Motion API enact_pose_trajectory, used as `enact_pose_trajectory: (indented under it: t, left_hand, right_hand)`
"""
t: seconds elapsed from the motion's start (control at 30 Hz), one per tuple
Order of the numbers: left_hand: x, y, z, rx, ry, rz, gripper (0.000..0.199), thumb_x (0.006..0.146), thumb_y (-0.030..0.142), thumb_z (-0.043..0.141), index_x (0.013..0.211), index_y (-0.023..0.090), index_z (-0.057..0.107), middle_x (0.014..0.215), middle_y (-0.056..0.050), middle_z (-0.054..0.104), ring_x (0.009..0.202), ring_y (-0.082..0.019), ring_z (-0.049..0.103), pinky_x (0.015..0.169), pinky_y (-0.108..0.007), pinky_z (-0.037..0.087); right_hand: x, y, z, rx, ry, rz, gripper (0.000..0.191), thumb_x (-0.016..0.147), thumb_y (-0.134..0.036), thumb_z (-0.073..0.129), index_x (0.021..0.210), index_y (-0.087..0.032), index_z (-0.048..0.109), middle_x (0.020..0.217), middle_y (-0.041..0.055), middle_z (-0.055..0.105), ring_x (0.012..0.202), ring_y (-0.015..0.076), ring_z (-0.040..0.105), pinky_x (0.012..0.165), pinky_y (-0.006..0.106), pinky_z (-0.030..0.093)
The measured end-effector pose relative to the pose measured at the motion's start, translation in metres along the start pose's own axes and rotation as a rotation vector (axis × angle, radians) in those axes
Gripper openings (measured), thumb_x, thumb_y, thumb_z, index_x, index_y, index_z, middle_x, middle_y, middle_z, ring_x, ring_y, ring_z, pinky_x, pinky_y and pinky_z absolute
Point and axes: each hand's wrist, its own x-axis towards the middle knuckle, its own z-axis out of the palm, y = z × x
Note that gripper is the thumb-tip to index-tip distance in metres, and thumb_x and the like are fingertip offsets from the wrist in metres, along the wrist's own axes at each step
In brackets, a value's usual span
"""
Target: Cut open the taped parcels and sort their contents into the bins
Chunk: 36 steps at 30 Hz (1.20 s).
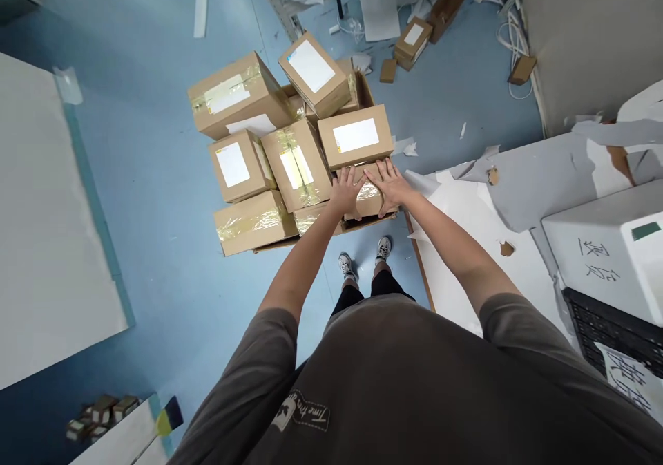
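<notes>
On the blue floor: box pile | taped box at its near right corner, beside a labelled box | my left hand, right hand: fingers spread wide, laid on taped box, gripping nothing.

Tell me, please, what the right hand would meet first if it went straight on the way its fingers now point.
Past the taped cardboard box under it, the right hand would probably meet the white-labelled cardboard box just ahead; depth is unclear, so it may already touch that.
</notes>
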Motion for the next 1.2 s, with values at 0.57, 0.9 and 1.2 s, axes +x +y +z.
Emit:
enact_pose_trajectory:
  t: [0.57, 0.9, 1.2]
  left_hand:
    - [-0.063, 0.002, -0.023, 0.077, 0.098, 0.116, 0.159, 0.055, 0.063, 0.109, 0.185, 0.027, 0.025, 0.193, -0.021, 0.001, 0.175, -0.058, -0.004, 0.139, -0.073, 0.016]
    - [-0.113, 0.0, -0.044, 0.17, 0.197, 0.191, 0.145, 0.064, 0.064, 0.105, 0.182, 0.02, 0.033, 0.19, -0.03, 0.009, 0.172, -0.062, 0.012, 0.134, -0.076, 0.024]
    - [-0.133, 0.003, -0.049, 0.17, 0.234, 0.184, 0.139, 0.066, 0.061, 0.105, 0.18, 0.019, 0.038, 0.188, -0.032, 0.012, 0.171, -0.062, 0.015, 0.129, -0.077, 0.031]
  right_hand:
    - [-0.044, -0.07, -0.045, -0.16, 0.124, 0.035, 0.163, 0.057, -0.063, 0.105, 0.187, -0.025, 0.015, 0.192, 0.0246, 0.001, 0.171, 0.0613, 0.004, 0.133, 0.077, 0.013]
    - [-0.062, -0.121, -0.07, -0.234, 0.155, 0.083, 0.16, 0.057, -0.06, 0.104, 0.187, -0.028, 0.015, 0.191, 0.024, 0.008, 0.168, 0.0617, 0.012, 0.131, 0.077, 0.014]
    - [-0.071, -0.141, -0.084, -0.224, 0.159, 0.075, 0.159, 0.056, -0.06, 0.103, 0.187, -0.027, 0.019, 0.191, 0.0235, 0.01, 0.169, 0.0605, 0.013, 0.132, 0.076, 0.011]
